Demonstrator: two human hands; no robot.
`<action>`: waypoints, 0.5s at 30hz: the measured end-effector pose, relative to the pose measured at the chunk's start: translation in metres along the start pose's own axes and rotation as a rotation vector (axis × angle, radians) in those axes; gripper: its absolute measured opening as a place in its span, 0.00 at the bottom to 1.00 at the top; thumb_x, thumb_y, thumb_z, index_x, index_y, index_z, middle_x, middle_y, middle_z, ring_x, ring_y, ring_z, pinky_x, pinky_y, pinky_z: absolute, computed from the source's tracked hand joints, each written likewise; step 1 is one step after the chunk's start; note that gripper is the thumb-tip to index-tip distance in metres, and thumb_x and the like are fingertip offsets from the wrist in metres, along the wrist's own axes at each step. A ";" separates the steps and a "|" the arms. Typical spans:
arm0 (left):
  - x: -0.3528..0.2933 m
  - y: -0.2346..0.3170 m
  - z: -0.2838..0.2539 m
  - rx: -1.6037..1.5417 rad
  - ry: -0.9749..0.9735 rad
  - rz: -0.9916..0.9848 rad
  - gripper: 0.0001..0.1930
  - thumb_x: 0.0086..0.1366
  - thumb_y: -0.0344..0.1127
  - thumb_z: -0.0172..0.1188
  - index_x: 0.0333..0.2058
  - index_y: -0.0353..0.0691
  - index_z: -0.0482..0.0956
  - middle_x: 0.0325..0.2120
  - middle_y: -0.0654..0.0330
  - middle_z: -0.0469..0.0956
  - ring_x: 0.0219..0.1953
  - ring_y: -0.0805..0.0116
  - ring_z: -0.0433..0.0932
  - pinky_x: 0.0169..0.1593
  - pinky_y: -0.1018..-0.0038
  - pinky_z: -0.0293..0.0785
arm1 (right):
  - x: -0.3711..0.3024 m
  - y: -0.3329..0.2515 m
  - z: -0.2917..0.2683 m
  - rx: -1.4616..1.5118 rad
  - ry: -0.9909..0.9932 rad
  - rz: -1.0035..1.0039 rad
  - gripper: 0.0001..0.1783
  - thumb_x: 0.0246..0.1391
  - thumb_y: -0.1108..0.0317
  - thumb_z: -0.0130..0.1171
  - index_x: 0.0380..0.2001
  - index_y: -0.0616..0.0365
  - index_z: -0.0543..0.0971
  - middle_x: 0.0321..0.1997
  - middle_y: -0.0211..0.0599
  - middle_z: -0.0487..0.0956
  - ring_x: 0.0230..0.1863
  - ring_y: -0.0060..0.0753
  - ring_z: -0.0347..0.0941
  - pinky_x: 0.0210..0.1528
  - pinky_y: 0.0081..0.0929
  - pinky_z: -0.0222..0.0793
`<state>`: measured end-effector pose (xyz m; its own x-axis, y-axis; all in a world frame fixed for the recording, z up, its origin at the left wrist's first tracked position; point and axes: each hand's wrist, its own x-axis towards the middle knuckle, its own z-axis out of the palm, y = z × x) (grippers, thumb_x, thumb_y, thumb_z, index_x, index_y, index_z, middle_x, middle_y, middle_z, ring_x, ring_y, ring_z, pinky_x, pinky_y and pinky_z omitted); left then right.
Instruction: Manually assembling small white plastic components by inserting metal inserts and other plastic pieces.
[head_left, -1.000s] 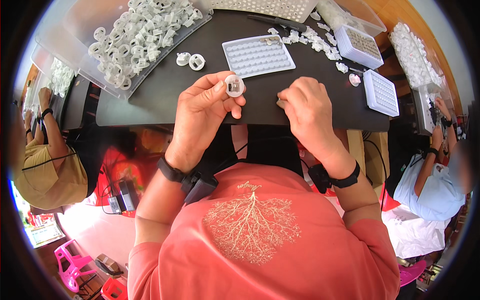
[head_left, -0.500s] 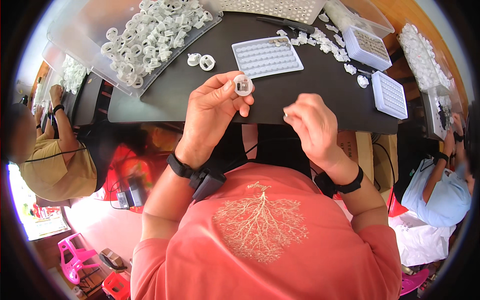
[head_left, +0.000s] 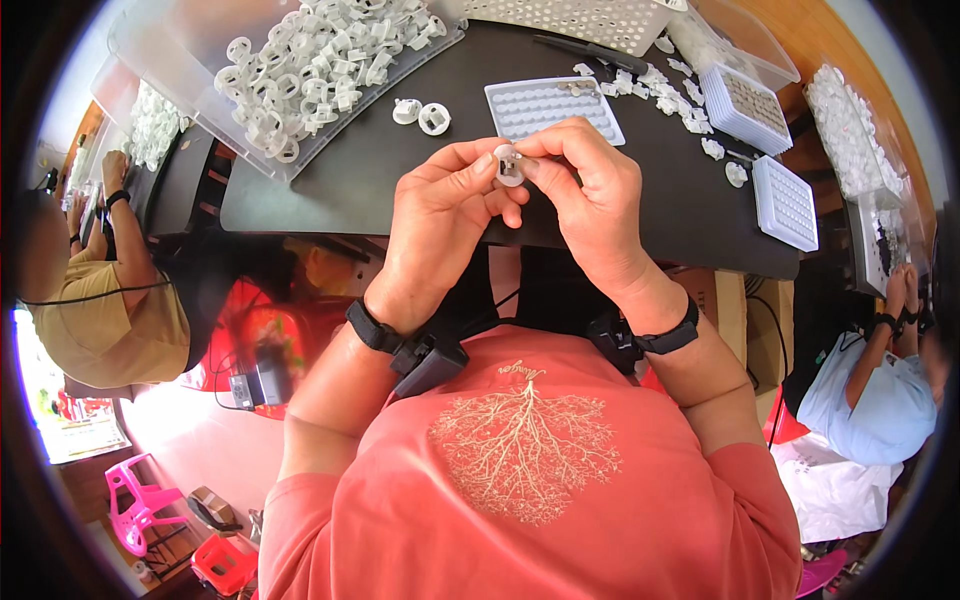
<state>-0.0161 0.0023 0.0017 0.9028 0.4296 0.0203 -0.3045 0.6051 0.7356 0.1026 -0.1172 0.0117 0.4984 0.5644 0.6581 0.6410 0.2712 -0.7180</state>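
Between the thumb and fingers of my left hand (head_left: 440, 205) is a small round white plastic part (head_left: 509, 168) with a dark slot in its face. My right hand (head_left: 590, 195) meets it from the right, thumb and index finger pinched at the part's edge. Whatever tiny piece those fingertips may hold is covered by them. Just beyond my hands lies a pale tray (head_left: 510, 118) with rows of small pockets and a few little pieces at its far right corner. Two more round white parts (head_left: 434, 119) rest on the dark table (head_left: 340, 185) to the left.
A clear bin (head_left: 290, 172) heaped with white parts stands at the back left. Small white pieces (head_left: 665, 95) lie scattered at the back right, near stacked trays (head_left: 745, 108) and another pocketed tray (head_left: 785, 203). Co-workers sit on both sides.
My right hand has moved left and up, and its fingertips now touch the round part. The part has tilted in my left hand. The whole view has shifted slightly.
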 end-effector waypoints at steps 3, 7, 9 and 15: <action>0.001 0.000 0.001 -0.008 0.014 0.008 0.15 0.71 0.32 0.58 0.49 0.24 0.74 0.39 0.48 0.80 0.35 0.60 0.81 0.36 0.68 0.78 | 0.001 -0.001 0.001 0.002 -0.028 -0.004 0.05 0.52 0.83 0.61 0.31 0.63 0.78 0.30 0.36 0.78 0.29 0.30 0.78 0.31 0.25 0.73; 0.002 0.000 0.000 -0.020 0.019 0.008 0.14 0.71 0.31 0.57 0.48 0.23 0.74 0.38 0.47 0.80 0.35 0.59 0.81 0.35 0.68 0.78 | 0.002 0.004 -0.001 0.135 -0.063 0.141 0.04 0.53 0.83 0.63 0.31 0.63 0.80 0.30 0.33 0.79 0.30 0.23 0.78 0.34 0.22 0.74; 0.002 -0.001 -0.001 -0.026 0.027 0.007 0.14 0.71 0.31 0.57 0.48 0.23 0.74 0.38 0.47 0.80 0.35 0.59 0.81 0.35 0.68 0.78 | 0.004 0.002 -0.003 0.210 -0.082 0.228 0.04 0.53 0.82 0.63 0.30 0.63 0.80 0.29 0.31 0.80 0.31 0.21 0.78 0.35 0.20 0.74; 0.002 -0.001 0.000 0.050 0.032 -0.012 0.15 0.73 0.34 0.55 0.50 0.27 0.75 0.38 0.52 0.80 0.36 0.61 0.80 0.36 0.71 0.76 | 0.011 -0.002 -0.009 0.405 -0.155 0.431 0.03 0.54 0.80 0.66 0.30 0.64 0.81 0.29 0.32 0.82 0.30 0.18 0.76 0.36 0.18 0.73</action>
<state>-0.0140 0.0020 0.0010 0.8959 0.4441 -0.0095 -0.2776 0.5766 0.7684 0.1119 -0.1186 0.0222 0.5533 0.7879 0.2701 0.1126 0.2505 -0.9615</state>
